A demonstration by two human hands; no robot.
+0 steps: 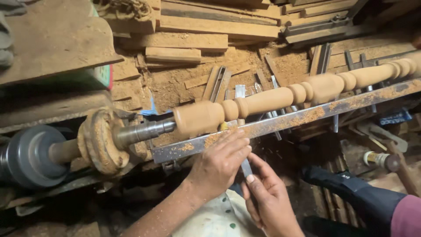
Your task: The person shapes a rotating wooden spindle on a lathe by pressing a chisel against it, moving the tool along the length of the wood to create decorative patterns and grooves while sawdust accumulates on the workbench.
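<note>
A long turned wooden spindle (267, 100) with beads and coves is mounted on a lathe and runs from centre left up to the right edge. A rusty metal tool rest bar (307, 116), dusted with sawdust, lies just in front of it. My left hand (219, 163) lies on the bar with its fingers over a flat metal chisel (246, 167). The chisel's tip meets the spindle near its thick left end. My right hand (268, 198) grips the chisel lower down, thumb on the blade.
At left, the lathe's grey pulley (28, 156), a sawdust-caked wooden disc (101, 141) and a steel drive shaft (144, 131). Several spare chisels (219, 83) and wood offcuts (175, 53) lie in sawdust behind. A dark-clothed limb (355, 193) and a hammer (386, 161) are at lower right.
</note>
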